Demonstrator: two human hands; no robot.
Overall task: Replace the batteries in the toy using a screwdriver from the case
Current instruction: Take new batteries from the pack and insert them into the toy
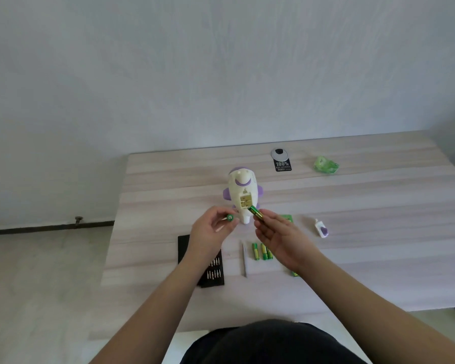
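Note:
A white and purple toy lies on the table with its open battery compartment facing up. My right hand grips a green battery, its tip at the compartment's near edge. My left hand pinches another green battery end-on, just left of the toy's lower end. Three loose green batteries lie on the table below my right hand. A thin silver screwdriver lies beside them. The black bit case sits open under my left wrist. The white and purple compartment cover lies to the right.
A green battery pack is partly hidden behind my right hand, and a green scrap shows under my right wrist. A crumpled green wrapper and a black label below a round grommet lie at the far side. The table's left edge is close.

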